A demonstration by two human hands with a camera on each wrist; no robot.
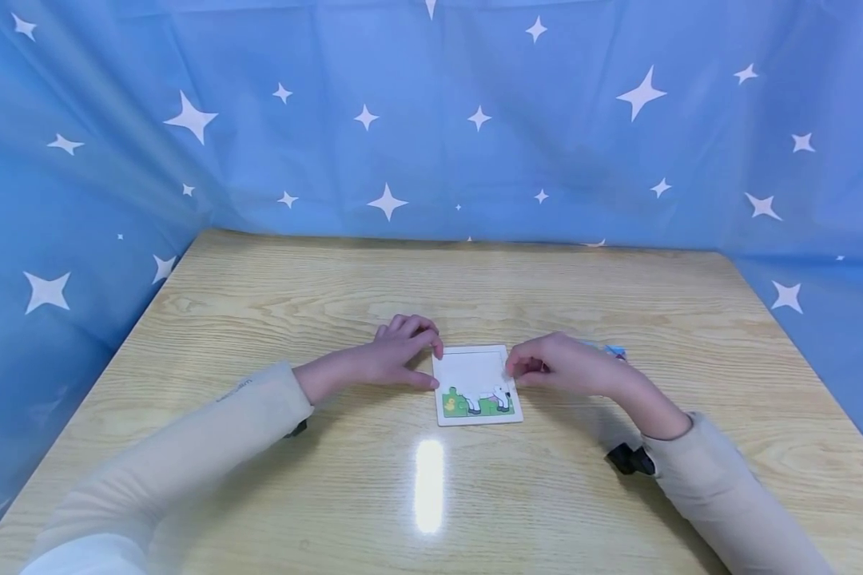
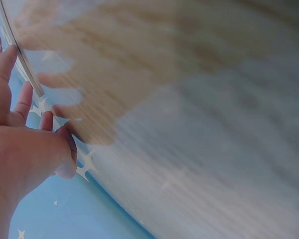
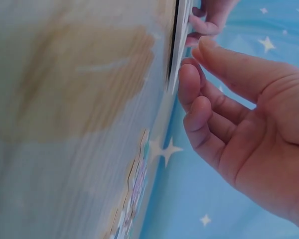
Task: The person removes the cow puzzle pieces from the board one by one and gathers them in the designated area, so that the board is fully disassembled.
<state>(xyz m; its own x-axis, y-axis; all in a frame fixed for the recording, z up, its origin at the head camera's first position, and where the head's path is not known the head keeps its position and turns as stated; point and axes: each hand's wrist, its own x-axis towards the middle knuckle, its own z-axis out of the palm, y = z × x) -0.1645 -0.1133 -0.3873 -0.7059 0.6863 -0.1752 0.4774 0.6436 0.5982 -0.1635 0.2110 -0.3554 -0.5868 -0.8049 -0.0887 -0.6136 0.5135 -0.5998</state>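
Observation:
A white square puzzle tray (image 1: 479,422) lies on the table between the hands. Its lower part is filled with pieces showing green ground, a yellow duck (image 1: 451,404) and the white legs of an animal (image 1: 485,396); the upper part shows bare white. My left hand (image 1: 401,355) rests at the tray's left edge, thumb and index finger spread along it, the other fingers extended. At the right edge, my right hand (image 1: 562,365) has its fingers loosely bent and thumb extended, fingertips right by the rim. Between them nothing shows in the right wrist view.
Loose colourful puzzle pieces (image 3: 132,189) lie on the table beyond the right hand, mostly hidden behind it in the head view. The wooden table (image 1: 316,495) is glossy, with a bright light reflection. A blue star-patterned curtain (image 1: 431,136) surrounds its back and sides.

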